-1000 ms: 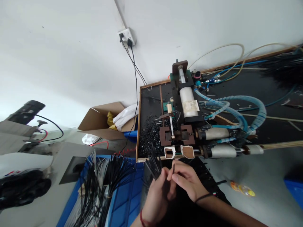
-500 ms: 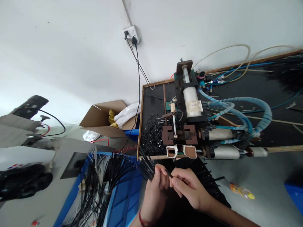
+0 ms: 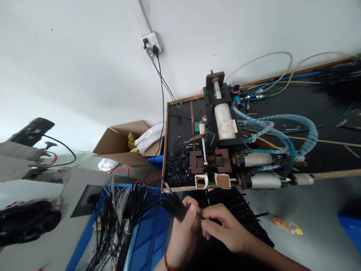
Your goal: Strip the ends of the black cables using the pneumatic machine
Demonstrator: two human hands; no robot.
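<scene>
My left hand [image 3: 187,222] is closed round a bundle of thin black strips [image 3: 174,205], whose ends fan out toward the upper left. Beside it, my right hand [image 3: 222,226] pinches one thin black strip [image 3: 200,215] between thumb and fingers. The two hands almost touch in front of the bench edge. Just beyond them stands a pneumatic machine [image 3: 227,124] with a white cylinder, brown clamp blocks [image 3: 210,161] and two taped pads at the front. Small black cut pieces [image 3: 179,162] lie heaped on the bench left of the blocks.
A blue crate [image 3: 146,237] at lower left holds bundles of black and pale strips. Behind it is an open cardboard box [image 3: 121,143] with white and yellow bags. Blue air hoses [image 3: 306,130] loop across the bench [image 3: 282,101]. More black strips [image 3: 237,210] lie below the bench edge.
The view has shifted slightly. My left hand and the bundle have turned a little, and the strip in my right hand shows less between the hands.
</scene>
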